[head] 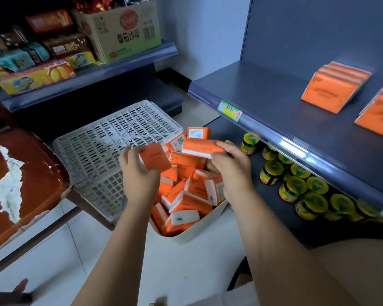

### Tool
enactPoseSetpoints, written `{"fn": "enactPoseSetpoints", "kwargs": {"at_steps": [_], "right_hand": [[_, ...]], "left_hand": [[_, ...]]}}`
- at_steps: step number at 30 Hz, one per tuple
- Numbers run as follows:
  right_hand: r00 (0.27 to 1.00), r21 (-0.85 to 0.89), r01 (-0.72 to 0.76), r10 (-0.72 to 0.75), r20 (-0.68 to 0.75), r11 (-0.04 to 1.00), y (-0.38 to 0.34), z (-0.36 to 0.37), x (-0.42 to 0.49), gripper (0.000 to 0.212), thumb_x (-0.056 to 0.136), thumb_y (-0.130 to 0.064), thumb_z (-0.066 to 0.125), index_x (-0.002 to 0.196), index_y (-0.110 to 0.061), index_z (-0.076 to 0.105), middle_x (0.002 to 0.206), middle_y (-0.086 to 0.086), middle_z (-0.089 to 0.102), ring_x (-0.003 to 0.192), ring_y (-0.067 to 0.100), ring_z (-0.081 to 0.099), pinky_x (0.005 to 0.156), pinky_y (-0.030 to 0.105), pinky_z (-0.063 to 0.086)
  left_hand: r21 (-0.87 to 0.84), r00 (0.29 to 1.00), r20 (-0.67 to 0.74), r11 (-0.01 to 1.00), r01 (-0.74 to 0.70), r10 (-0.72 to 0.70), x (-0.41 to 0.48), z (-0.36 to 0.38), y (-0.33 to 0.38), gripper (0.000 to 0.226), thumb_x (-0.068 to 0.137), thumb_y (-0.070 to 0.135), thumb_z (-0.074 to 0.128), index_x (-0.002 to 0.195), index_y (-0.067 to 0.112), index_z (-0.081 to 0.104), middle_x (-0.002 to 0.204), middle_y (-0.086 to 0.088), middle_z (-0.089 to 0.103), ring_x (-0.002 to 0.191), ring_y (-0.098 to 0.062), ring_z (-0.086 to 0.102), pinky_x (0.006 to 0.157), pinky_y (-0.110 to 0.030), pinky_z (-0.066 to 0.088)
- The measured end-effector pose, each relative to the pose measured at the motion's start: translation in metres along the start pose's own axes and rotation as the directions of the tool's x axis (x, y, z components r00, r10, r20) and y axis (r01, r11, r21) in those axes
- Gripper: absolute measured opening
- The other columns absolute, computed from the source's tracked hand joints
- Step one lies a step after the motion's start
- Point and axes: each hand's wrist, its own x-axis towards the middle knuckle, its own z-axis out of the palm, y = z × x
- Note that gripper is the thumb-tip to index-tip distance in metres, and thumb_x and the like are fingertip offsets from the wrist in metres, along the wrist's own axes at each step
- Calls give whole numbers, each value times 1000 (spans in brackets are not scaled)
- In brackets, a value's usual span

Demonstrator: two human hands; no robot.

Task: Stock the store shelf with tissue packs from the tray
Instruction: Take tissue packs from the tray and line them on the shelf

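A cream tray (pixel 199 234) on the floor holds several orange-and-white tissue packs (pixel 186 202), piled loosely. Above that pile my left hand (pixel 137 173) grips one orange pack (pixel 155 159). My right hand (pixel 232 166) holds another orange pack (pixel 202 147) flat, just right of the first. The dark blue store shelf (pixel 281 111) at the right carries two leaning rows of the same packs, one row (pixel 332 89) further back and a second row (pixel 378 113) at the frame's right edge.
A white slatted crate (pixel 111 151) lies beside the tray. Yellow-lidded jars (pixel 296 186) fill the lower shelf under the blue shelf's lip. A peeling red-brown surface (pixel 20 184) is at the left. Snack boxes and a carton (pixel 122 32) sit on the left shelf.
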Motion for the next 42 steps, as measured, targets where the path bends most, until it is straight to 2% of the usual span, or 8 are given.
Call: {"fn": "enactPoseSetpoints", "kwargs": {"at_steps": [3,7,10,14,19,28,37,42], "right_hand": [[995,211,3,17,-95,978,-18,5,1,22,79,-18,84,100,-20,79,123,3,73,105,22,75,81,34,62],[981,231,68,-23,-190,971,-34,-1,-4,14,86,-9,82,87,-23,82,108,5,78,99,21,76,83,36,62],[966,275,111,-39,-255,955,-44,-9,-4,26,76,-4,82,89,-26,81,116,10,75,107,27,74,96,47,60],[958,395,126,-9,-285,910,-72,-26,-7,62,62,-4,78,115,-35,65,125,1,72,110,18,72,94,43,58],[944,412,145,-1,-330,900,-99,-57,-7,68,82,13,71,134,-28,52,111,0,75,109,19,72,103,43,54],[905,476,213,11,-426,853,-153,-128,-20,63,88,-2,78,136,-35,56,120,-8,74,107,18,74,70,29,60],[822,295,311,-100,-561,904,-214,-286,-73,48,88,3,75,127,-22,63,114,0,78,105,19,76,94,36,57],[761,114,331,-194,-619,937,-237,-373,-106,45,89,2,71,131,-6,59,110,5,74,96,18,74,79,32,58]], "left_hand": [[-77,991,27,988,-132,135,3,0,22,63,79,1,66,134,31,55,148,5,40,138,-10,39,107,-36,44],[-297,987,90,950,-101,133,2,7,51,73,73,11,66,130,55,52,136,19,43,122,-33,60,94,-60,56],[-472,988,119,881,-31,98,-8,14,76,76,78,8,68,133,56,48,138,-2,56,108,-33,70,84,-53,62],[-617,986,157,786,47,64,-17,25,101,80,82,0,72,143,42,42,127,25,63,105,-15,72,85,-44,61],[-720,950,311,654,232,5,-18,49,128,53,85,-3,67,131,21,61,120,-9,74,109,-29,73,81,-36,57],[-770,826,547,468,433,136,-53,109,199,58,86,2,60,143,7,53,124,-18,66,93,-22,64,71,-27,55],[-605,590,770,569,556,242,-140,165,287,49,84,-4,46,119,26,62,107,-5,71,100,-24,67,77,-38,56],[-594,513,799,542,594,314,-182,189,335,37,94,2,45,112,28,63,110,3,78,98,-16,75,79,-38,58]]}}
